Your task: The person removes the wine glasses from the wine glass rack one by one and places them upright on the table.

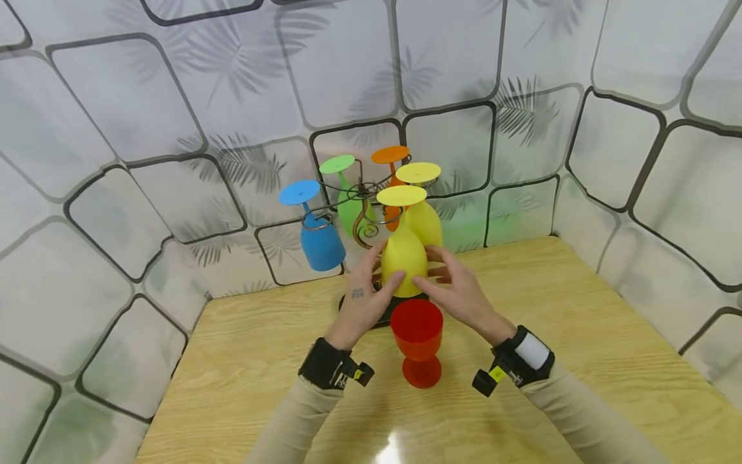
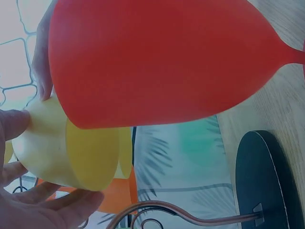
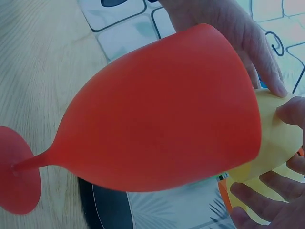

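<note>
In the head view, a person's left hand (image 1: 366, 290) and right hand (image 1: 460, 290) are cupping the front yellow goblet (image 1: 404, 258), upside down, between them; both thumbs are pressing the near side of its bowl, the other fingers curving round the sides. Its foot is sitting beside the metal rack (image 1: 366, 233), though whether the rack is bearing it cannot be told. A red goblet (image 1: 417, 351) is standing upright between the wrists, crowding the room in front, while the worktop (image 1: 249, 367) is stretching out on both sides and meeting the patterned wall (image 1: 243, 174) behind. Six goblets are showing: two yellow, counting the rear yellow goblet (image 1: 428, 222), one blue goblet (image 1: 322, 248), one green goblet (image 1: 348, 212), one orange goblet (image 1: 390, 154) and the red.

In the left wrist view, the left fingers are spreading along the yellow bowl, near its open rim; the rack's black base (image 2: 259, 179) is standing apart from them.

In the right wrist view, the right thumb and fingers are straddling the same bowl, the red goblet covering part of its rim.
</note>
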{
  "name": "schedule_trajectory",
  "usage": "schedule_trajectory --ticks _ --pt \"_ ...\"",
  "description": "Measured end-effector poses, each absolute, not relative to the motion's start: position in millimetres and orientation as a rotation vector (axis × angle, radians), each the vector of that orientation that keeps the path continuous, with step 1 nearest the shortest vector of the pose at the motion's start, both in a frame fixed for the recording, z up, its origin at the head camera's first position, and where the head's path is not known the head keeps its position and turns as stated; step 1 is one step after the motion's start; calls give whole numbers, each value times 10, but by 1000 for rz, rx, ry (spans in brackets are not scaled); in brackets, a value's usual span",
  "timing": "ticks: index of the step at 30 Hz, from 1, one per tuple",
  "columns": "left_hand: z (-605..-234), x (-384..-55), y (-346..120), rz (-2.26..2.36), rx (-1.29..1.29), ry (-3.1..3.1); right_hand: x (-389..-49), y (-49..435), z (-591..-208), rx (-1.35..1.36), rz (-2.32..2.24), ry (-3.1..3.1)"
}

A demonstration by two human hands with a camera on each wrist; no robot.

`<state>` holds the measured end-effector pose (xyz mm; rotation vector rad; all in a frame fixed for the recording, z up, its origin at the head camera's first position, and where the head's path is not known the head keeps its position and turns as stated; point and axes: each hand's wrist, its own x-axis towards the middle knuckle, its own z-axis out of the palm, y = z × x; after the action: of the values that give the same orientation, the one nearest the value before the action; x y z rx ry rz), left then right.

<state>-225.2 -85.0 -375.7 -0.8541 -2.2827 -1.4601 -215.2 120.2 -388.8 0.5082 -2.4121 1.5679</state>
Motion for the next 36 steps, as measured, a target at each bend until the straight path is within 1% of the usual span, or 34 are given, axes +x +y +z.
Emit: schedule_trajectory --ticks 8,16,24,29,36 --pt "-3714 -2192 -808 -1593 -954 -2264 -2021 1329 -3907 564 1459 -2360" --pt "-3619 -2067 -789 -1654 -972 -2191 -1960 1495 -3949 875 1042 -2129" --pt "-3583 -1975 -813 -1647 -1018 -2171 -1960 1592 -3985 1083 886 -1953" --pt "-3579 -1949 -811 -1685 -1065 -2168 -1994 1612 -3962 1137 787 -1816" --pt "-3544 -1888 -777 -1728 -1084 -2243 -2037 1591 -3945 1104 609 -1672"
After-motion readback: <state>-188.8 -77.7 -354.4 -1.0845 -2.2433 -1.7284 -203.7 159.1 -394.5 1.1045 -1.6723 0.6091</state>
